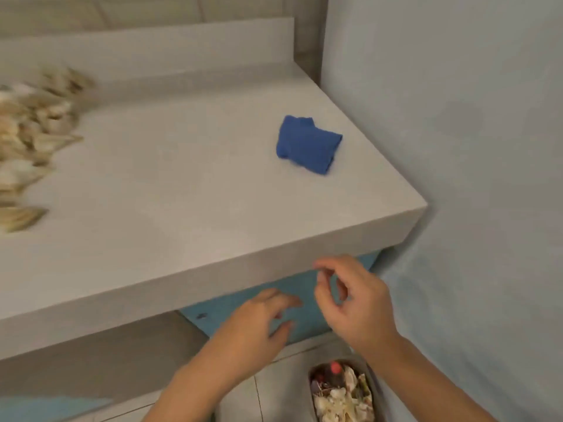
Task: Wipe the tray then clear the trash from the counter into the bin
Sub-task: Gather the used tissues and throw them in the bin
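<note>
Blue is what catches us first: a folded blue cloth (307,144) lying by itself on the pale counter (182,190), near the right-hand corner and well away from both hands. We cannot find the tray anywhere in this view, so we cannot say whether it has been wiped. The trash is a heap (30,132) at the far left edge of the counter, which looks like dry husks or peelings, though the blur there keeps us from naming it for certain. Below the counter's front edge, the bin (309,376) stands on the floor, already holding mixed scraps. Our left hand (259,324) hangs over it with fingers spread and relaxed, holding nothing; our right hand (356,303) is just beside it, fingers loosely curled, also empty. We judge that the clearing is partly done and much of the heap is left. The risk lies in the distance: the heap sits well apart from the bin, and light, flaky bits carried in bare hands may slip between the fingers and scatter on the floor or counter edge. Sweeping the heap along the counter could drag the cloth with it, or push scraps off the front edge short of the bin's opening, since the bin sits partly tucked under the overhang.
</note>
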Motion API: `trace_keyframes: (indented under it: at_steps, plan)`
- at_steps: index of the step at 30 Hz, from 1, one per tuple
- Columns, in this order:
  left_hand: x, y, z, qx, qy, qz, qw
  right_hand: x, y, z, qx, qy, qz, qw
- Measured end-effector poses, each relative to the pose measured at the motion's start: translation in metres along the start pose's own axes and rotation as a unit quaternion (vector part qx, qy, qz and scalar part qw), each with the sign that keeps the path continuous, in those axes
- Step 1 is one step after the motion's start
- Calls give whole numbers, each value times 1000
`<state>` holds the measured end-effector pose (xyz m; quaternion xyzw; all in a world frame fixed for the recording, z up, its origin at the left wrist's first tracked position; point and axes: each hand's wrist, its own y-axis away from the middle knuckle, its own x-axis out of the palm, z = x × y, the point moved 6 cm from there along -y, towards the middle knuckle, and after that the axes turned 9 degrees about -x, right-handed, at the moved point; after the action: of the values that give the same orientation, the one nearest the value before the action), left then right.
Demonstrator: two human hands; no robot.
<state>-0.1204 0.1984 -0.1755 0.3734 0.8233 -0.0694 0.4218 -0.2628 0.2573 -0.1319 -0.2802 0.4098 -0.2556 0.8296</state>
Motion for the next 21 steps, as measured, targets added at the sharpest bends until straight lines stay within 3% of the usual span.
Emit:
trace_keyframes:
  at_steps: [5, 11, 15, 21]
  plan:
    - [-160, 49, 0, -35, 70, -119, 990, 33, -99, 87, -8, -91, 51, 995]
    - [-309, 88, 100, -176, 28, -340, 923, 124, -163, 159, 22, -106, 195, 975]
    - [-359, 90, 177, -263, -63, -330, 905, 193, -186, 198, 13, -82, 245, 966]
    - [-408, 70, 240, -243, -122, -332, 903, 314, -194, 254, -68, -31, 411, 909]
